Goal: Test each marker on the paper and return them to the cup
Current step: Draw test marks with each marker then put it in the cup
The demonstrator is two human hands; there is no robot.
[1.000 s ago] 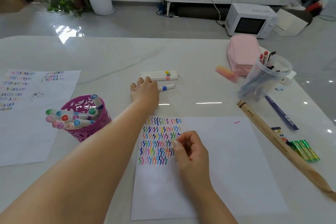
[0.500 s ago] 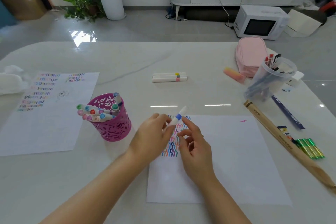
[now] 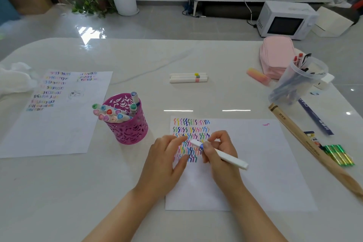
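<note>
**Marker [image 3: 229,158] over the squiggles**

Table [image 3: 59,192], paper [image 3: 255,163] with rows of coloured squiggles, pink cup [image 3: 129,129] just left of it. Right hand [image 3: 222,165] grips the white marker above the squiggles. Left hand [image 3: 163,163] is loose, index by the cap end (print on the box [image 3: 294,131] is too blurry to read).

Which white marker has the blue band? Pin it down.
The blue-banded marker, gripped in the right hand over the paper. The other loose white markers, lying together farther up the table, show yellow, grey and pink bands instead.
</note>
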